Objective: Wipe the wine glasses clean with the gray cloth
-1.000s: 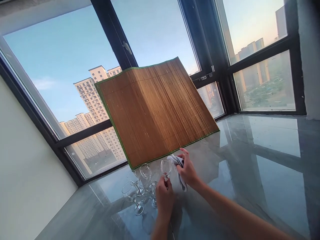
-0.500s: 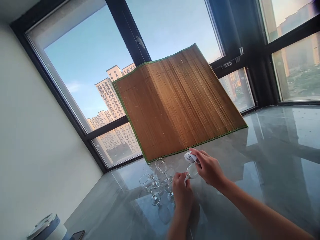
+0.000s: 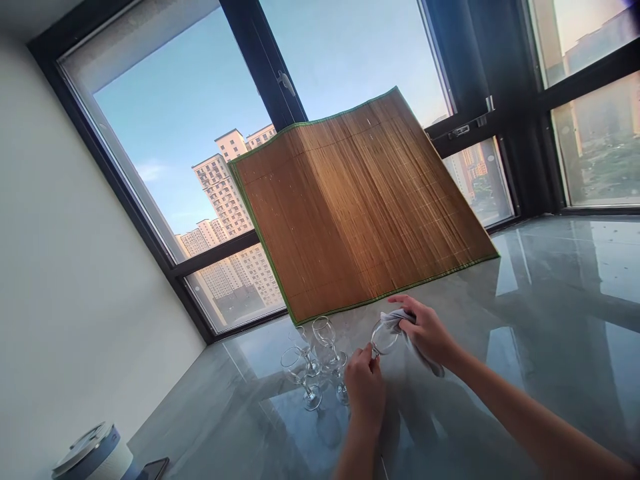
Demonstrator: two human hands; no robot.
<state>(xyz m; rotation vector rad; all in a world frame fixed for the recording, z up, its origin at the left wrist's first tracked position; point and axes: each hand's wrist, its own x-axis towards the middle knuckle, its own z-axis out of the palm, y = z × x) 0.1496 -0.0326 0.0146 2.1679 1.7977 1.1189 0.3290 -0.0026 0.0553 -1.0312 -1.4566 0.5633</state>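
Note:
My left hand (image 3: 366, 383) is closed round the lower part of a clear wine glass (image 3: 384, 340), whose bowl tilts toward my right hand. In my right hand (image 3: 429, 335) is a pale grey cloth (image 3: 397, 319), pressed on the edge of the bowl, with its loose end hanging below the palm. Fingers hide the stem of the glass. Just left of my left hand, several clear wine glasses (image 3: 311, 398) stand upright, close together, on the glossy grey tabletop (image 3: 240, 420).
A brown bamboo mat (image 3: 365, 207) with green edging leans against the window behind the glasses. At the lower left are a white and blue lidded container (image 3: 95, 457) and a dark phone (image 3: 155, 469). A white wall (image 3: 75, 267) borders the left side.
The cloth, bunched in my right hand before, now drapes down beneath it and lies on the bowl's edge. My right hand has shifted slightly right; my left still grips the glass.

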